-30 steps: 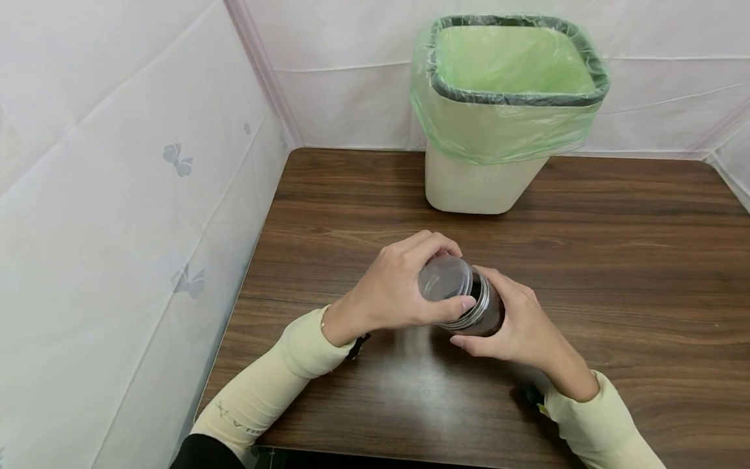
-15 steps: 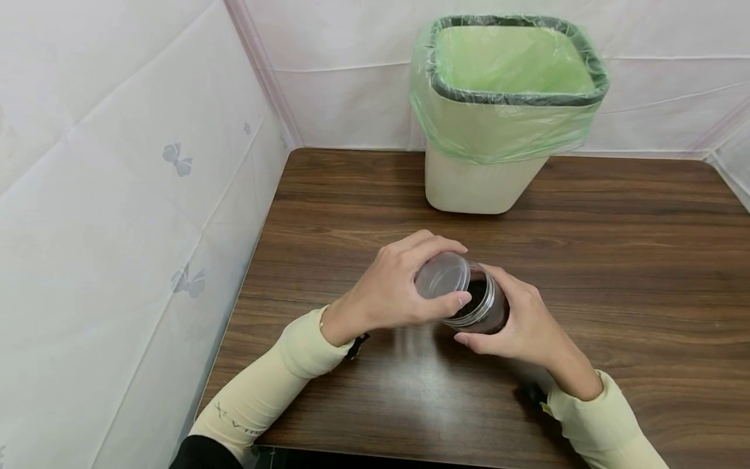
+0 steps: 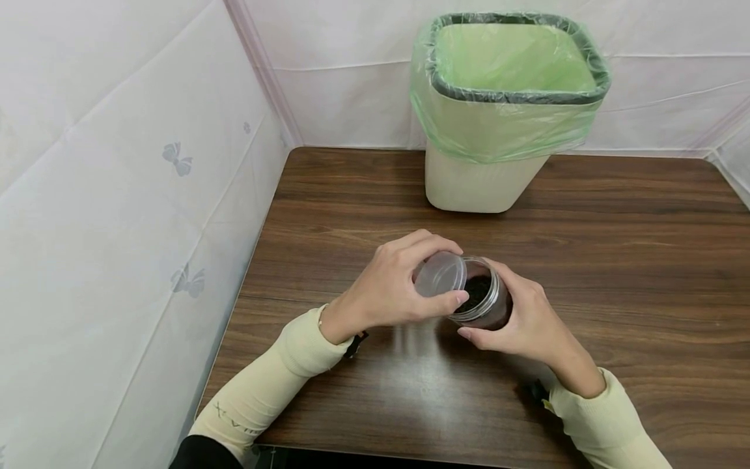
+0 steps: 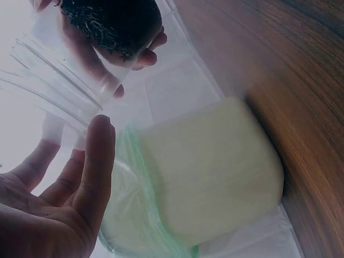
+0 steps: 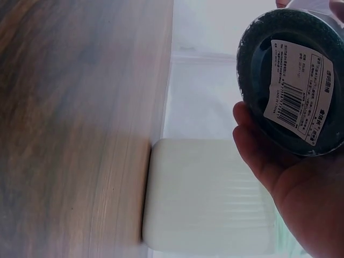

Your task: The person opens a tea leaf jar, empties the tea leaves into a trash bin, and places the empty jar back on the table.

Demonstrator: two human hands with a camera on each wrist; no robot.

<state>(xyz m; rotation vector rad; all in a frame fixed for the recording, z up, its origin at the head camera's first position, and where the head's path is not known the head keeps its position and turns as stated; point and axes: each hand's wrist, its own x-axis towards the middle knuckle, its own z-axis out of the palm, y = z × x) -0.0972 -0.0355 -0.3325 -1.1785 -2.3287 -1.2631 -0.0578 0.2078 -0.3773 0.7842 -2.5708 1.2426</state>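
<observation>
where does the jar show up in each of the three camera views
Head: jar at centre, tilted, between both hands, above the table.
Left wrist: jar top left, clear, with dark contents.
Right wrist: jar top right, labelled base showing.
Shared landmark: the cream bin.

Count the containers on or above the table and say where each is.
2. A bin lined with a green bag stands at the table's far edge. A jar of dark stuff is held in the right hand, near the front.
</observation>
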